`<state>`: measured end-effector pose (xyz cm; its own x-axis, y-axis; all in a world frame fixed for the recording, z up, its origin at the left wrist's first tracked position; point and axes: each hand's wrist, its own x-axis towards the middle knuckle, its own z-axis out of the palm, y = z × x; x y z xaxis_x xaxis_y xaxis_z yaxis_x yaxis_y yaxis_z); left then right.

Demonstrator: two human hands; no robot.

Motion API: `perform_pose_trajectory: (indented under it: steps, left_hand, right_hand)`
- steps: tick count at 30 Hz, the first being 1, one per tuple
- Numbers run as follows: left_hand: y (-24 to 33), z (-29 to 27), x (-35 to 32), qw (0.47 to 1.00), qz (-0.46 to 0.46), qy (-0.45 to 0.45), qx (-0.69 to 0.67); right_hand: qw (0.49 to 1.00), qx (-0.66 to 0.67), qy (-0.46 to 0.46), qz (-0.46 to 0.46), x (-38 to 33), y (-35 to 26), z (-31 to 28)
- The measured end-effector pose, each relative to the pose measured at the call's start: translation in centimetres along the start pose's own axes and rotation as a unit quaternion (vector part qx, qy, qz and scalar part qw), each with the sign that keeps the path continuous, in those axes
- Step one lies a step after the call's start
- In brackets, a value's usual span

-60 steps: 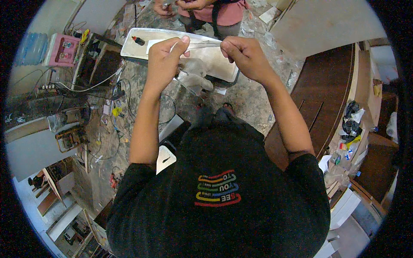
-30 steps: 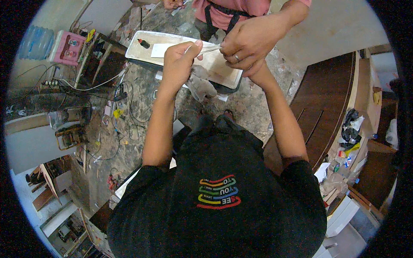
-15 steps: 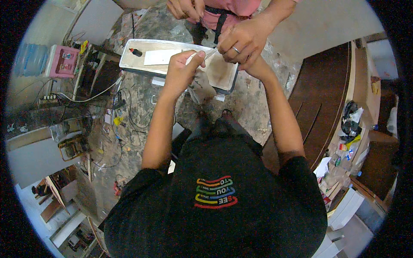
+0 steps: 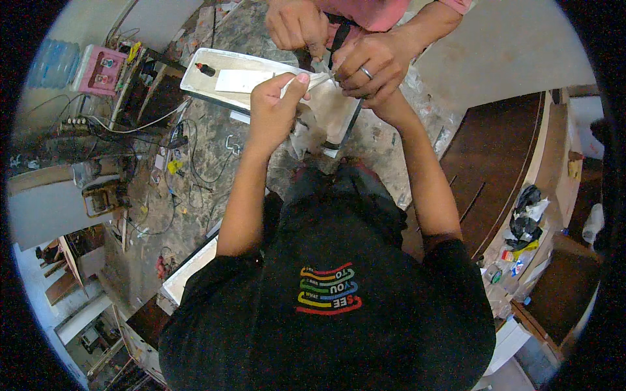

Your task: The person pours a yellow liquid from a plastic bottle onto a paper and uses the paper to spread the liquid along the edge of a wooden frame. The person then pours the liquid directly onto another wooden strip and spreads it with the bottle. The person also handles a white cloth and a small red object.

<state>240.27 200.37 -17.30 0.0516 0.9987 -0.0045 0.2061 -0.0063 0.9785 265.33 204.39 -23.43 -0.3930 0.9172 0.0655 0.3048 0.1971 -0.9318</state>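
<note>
My left hand (image 4: 277,104) is closed, thumb on top, pinching the gathered edge of a thin translucent plastic bag (image 4: 304,135) that hangs below it. The edge stretches rightward toward the fingers of another person, who faces me. That person's ringed hand (image 4: 375,65) covers most of my right hand (image 4: 390,107), whose fingers are hidden. The person's other hand (image 4: 297,27) is closed and hovers just above the bag's edge; anything in its fingertips is too small to make out.
Beneath our hands lies a long white-rimmed tray-like panel (image 4: 189,83), bearing a white rectangular piece (image 4: 244,81) and a small dark bottle with a red tip (image 4: 205,69). Cables (image 4: 195,163) and scraps litter the floor at left. A large dark brown panel (image 4: 492,156) leans at right.
The other person's ringless hand has come down and rightward, closer to the bag's edge. My hands keep nearly the same place, while my view has shifted slightly.
</note>
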Motion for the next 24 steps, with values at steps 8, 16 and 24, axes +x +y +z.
perform_pose_trajectory:
  steps: [8, 16, 24]
  left_hand:
    - [0.3, 2.1, -1.1, 0.999, -0.004, 0.039, 0.010]
    - [-1.5, 3.4, -2.1, 0.999, 0.014, 0.024, 0.026]
    - [2.2, -7.1, -5.3, 0.957, 0.023, 0.254, 0.137]
  right_hand:
    - [0.995, -0.025, 0.001, -0.096, 0.1, 2.3, 0.2]
    - [0.995, -0.033, 0.027, -0.090, -1.1, 3.9, 0.5]
    - [0.996, 0.025, 0.063, 0.052, -3.8, 5.5, -5.3]
